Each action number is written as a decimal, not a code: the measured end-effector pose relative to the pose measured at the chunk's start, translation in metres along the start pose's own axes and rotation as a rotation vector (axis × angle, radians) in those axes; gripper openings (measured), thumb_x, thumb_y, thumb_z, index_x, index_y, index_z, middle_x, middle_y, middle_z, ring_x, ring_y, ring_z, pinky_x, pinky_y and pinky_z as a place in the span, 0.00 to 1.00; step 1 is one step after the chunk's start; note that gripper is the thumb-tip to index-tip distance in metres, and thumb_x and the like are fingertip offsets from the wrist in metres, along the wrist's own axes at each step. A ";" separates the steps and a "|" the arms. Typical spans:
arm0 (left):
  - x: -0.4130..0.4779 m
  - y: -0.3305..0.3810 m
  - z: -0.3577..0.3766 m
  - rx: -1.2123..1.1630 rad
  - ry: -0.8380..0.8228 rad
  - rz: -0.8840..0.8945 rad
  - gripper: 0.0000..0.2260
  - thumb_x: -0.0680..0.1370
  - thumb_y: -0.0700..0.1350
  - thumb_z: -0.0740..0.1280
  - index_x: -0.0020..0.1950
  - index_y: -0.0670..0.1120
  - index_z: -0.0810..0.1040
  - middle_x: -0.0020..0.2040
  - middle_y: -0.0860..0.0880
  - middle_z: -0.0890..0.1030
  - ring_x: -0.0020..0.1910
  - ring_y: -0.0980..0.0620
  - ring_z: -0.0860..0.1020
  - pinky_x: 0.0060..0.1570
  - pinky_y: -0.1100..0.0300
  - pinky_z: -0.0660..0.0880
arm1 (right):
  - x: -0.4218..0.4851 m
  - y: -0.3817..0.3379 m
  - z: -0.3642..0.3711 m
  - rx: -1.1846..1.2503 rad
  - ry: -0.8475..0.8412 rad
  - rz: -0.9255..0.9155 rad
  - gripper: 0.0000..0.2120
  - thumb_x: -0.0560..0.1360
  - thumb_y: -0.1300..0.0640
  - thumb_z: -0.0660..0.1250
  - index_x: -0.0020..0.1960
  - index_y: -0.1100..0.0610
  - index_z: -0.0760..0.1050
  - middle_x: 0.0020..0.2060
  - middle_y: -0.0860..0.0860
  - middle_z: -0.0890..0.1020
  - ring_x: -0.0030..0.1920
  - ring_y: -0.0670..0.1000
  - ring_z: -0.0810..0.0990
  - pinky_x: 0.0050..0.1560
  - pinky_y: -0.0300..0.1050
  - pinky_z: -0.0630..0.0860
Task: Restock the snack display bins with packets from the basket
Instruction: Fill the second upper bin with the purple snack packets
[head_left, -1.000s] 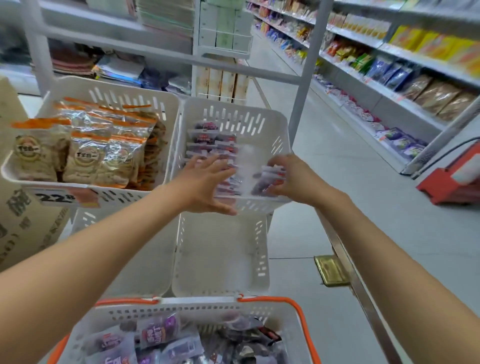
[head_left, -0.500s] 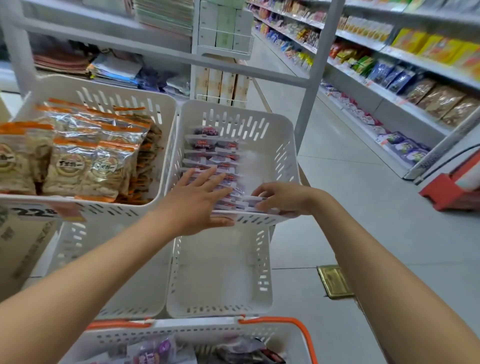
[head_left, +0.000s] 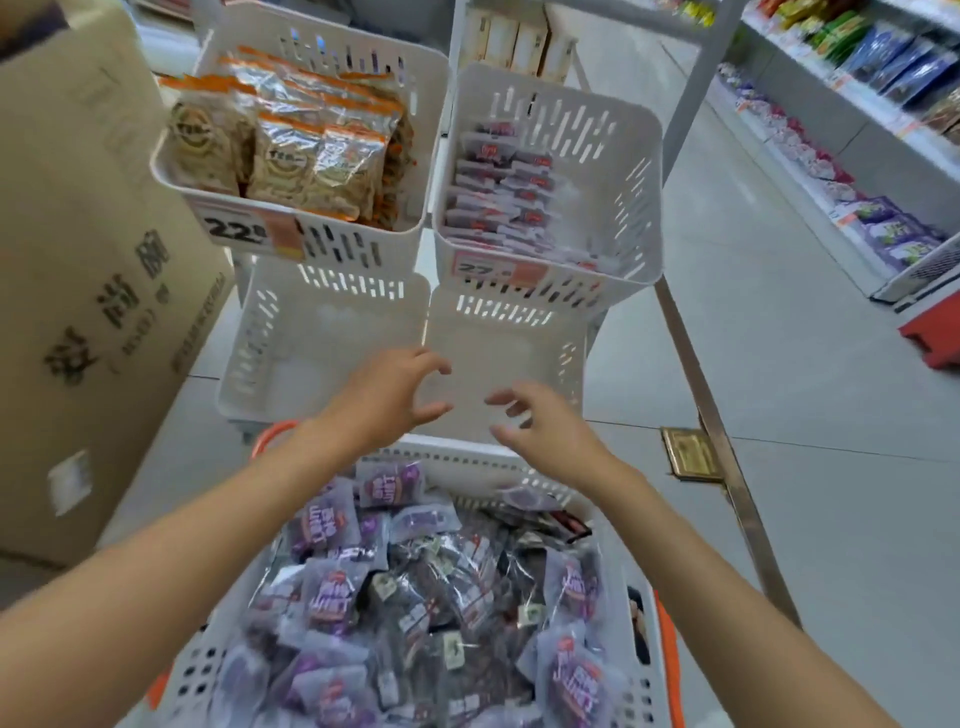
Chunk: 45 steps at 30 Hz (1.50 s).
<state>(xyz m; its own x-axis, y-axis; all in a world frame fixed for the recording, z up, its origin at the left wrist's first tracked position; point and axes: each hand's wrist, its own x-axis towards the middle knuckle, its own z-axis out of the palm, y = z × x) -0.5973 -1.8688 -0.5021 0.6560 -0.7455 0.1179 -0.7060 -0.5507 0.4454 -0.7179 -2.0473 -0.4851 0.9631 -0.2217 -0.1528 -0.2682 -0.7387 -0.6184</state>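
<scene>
left hand (head_left: 387, 397) and right hand (head_left: 540, 423) empty, fingers loosely curled open, above basket (head_left: 467, 457) far rim. best: grab several purple packets (head_left: 332, 525) flat, file upright in upper right bin (head_left: 631, 171).

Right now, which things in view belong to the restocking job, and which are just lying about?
Belongs to the job:
- basket of purple packets
- upper right bin, part filled
- two lower bins, bare inside
- left hand and right hand, both holding nothing

Lying about:
- cardboard box
- upper left bin, already full
- aisle shelves
- red object on the floor
</scene>
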 end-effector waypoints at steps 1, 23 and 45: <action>-0.019 -0.011 0.007 -0.011 -0.045 -0.073 0.20 0.76 0.54 0.72 0.65 0.48 0.77 0.63 0.48 0.79 0.60 0.46 0.77 0.55 0.53 0.74 | -0.009 0.006 0.023 -0.068 -0.100 0.011 0.17 0.76 0.59 0.69 0.64 0.52 0.76 0.62 0.51 0.77 0.58 0.49 0.76 0.58 0.44 0.74; -0.174 -0.080 0.025 -0.253 0.046 -0.445 0.21 0.77 0.51 0.71 0.69 0.49 0.73 0.65 0.50 0.76 0.55 0.56 0.74 0.54 0.60 0.71 | 0.000 0.001 0.199 0.326 0.159 0.109 0.10 0.76 0.58 0.70 0.55 0.52 0.71 0.51 0.48 0.79 0.51 0.50 0.80 0.46 0.43 0.78; -0.151 -0.065 0.033 -0.891 0.169 -0.579 0.12 0.76 0.38 0.73 0.57 0.46 0.77 0.50 0.49 0.83 0.46 0.54 0.82 0.35 0.66 0.78 | -0.038 -0.013 0.130 0.226 -0.221 -0.059 0.14 0.75 0.55 0.72 0.59 0.57 0.79 0.57 0.48 0.78 0.49 0.42 0.79 0.42 0.30 0.75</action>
<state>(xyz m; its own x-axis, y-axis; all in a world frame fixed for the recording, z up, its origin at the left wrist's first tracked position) -0.6588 -1.7331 -0.5780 0.9046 -0.3601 -0.2281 0.1282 -0.2805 0.9512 -0.7477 -1.9462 -0.5712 0.9652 -0.0207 -0.2606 -0.2239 -0.5805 -0.7829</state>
